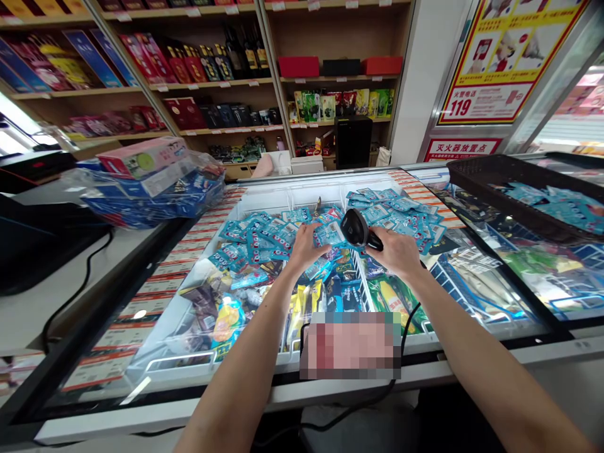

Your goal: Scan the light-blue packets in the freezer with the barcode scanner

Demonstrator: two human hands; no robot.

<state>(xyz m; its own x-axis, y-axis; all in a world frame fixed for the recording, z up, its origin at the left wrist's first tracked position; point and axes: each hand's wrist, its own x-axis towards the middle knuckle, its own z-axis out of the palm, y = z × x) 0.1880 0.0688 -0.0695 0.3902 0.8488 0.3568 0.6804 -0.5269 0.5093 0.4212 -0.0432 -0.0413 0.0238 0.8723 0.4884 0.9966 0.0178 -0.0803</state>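
My left hand grips a small blue packet by its left side, thumb and fingers closed on it. Wrapped round the handle of a black barcode scanner is my right hand; the scanner's head points toward the packet. Both hands are over the glass top of a chest freezer. A pile of similar blue packets lies to the left of my hands, and another pile of blue packets lies beyond the right hand. Beneath the glass, wrapped frozen goods fill wire baskets.
A black cable hangs over the freezer's front edge near a blurred-out patch. At the right stands a brown basket holding blue packets. Plastic-wrapped boxes sit at the left. Stocked shelves line the back.
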